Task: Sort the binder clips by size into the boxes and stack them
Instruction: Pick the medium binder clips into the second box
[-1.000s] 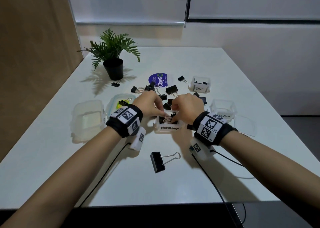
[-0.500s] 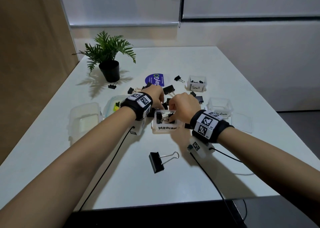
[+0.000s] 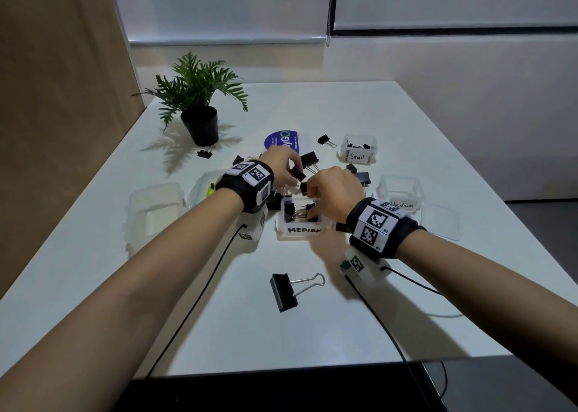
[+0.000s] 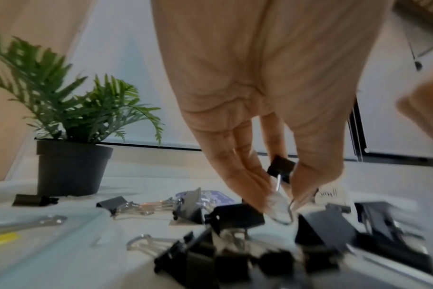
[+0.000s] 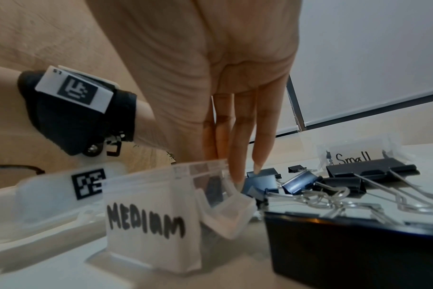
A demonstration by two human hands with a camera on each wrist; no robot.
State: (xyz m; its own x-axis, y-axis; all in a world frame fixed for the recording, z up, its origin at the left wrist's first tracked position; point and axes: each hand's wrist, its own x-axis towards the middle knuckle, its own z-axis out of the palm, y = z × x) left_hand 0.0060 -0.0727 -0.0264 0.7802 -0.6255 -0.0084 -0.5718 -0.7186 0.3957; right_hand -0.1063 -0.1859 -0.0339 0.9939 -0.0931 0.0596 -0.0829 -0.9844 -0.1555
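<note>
My left hand (image 3: 292, 169) (image 4: 279, 197) hovers over the loose pile of black binder clips (image 3: 309, 161) and pinches a small black clip (image 3: 297, 173) (image 4: 281, 169) by its wire handle. The right hand (image 3: 309, 189) (image 5: 242, 172) is over the far edge of the clear box marked MEDIUM (image 3: 301, 230) (image 5: 148, 224), which holds a few clips. Its straight fingers point down and touch a medium clip (image 5: 260, 177) just behind that box. The box marked Small (image 3: 358, 155) (image 5: 351, 158) stands at the back right with small clips inside.
A large clip (image 3: 284, 292) lies alone in front of the boxes. An empty second medium box (image 3: 403, 192) and a lid (image 3: 441, 220) sit to the right. Two clear containers (image 3: 153, 211) lie at the left, a potted plant (image 3: 200, 123) behind them.
My left hand left the MEDIUM box, went back to the loose pile and lifted a small clip. The right hand stayed at the box.
</note>
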